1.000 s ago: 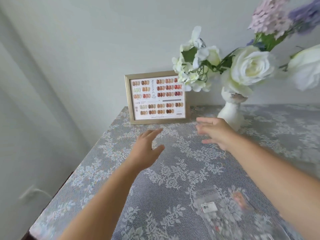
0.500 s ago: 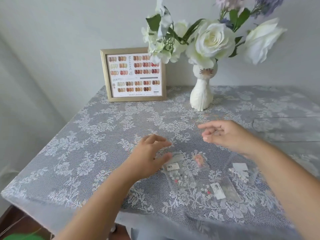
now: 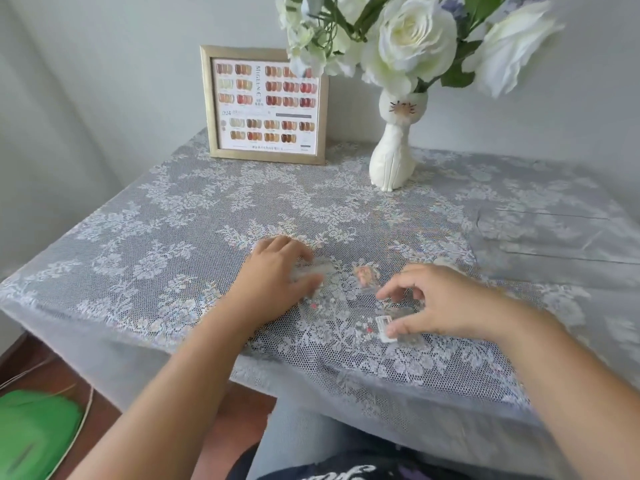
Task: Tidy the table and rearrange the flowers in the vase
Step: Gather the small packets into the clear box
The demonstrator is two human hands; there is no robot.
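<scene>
Both hands, left (image 3: pixel 277 271) and right (image 3: pixel 436 303), loosely spread over blurred clear packets (image 3: pixel 363 277), grip unclear.

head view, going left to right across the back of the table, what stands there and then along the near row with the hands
Back: picture frame → cat-shaped vase holding flowers.
Near row: left hand → small packet with pink pieces → right hand.
</scene>
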